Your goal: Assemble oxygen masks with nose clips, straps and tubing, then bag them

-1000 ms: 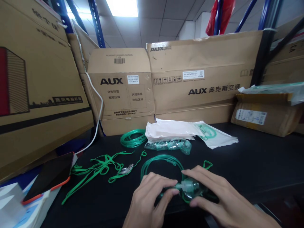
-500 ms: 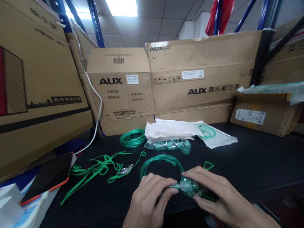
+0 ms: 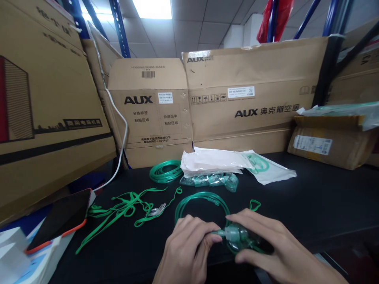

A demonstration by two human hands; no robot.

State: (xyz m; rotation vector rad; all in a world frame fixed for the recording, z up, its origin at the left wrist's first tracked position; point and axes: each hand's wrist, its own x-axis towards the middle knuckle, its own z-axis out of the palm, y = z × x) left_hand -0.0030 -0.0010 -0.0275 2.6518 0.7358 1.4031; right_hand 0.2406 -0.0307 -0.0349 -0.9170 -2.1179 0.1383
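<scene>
Close to the table's front edge, my right hand (image 3: pixel 269 236) is curved around a clear green oxygen mask (image 3: pixel 243 236), its fingers above and thumb below. My left hand (image 3: pixel 188 246) pinches the end of a green oxygen tube (image 3: pixel 219 233) between thumb and fingertips. That end meets the connector (image 3: pixel 232 233) at the mask's left side; how deep it sits I cannot tell. A coil of green tubing (image 3: pixel 203 195) lies just behind my left hand. A green elastic strap loop (image 3: pixel 254 204) sticks out behind my right hand.
Green straps with metal clips (image 3: pixel 127 207) lie to the left, beside a phone (image 3: pixel 60 219). Farther back are another tubing coil (image 3: pixel 166 172), several clear mask parts (image 3: pixel 210 181) and white packages (image 3: pixel 213 161). Cardboard boxes (image 3: pixel 251 90) line the back.
My right thumb has slid a little left and down along the mask, and the strap loop has shifted slightly left. My left hand keeps its pinch.
</scene>
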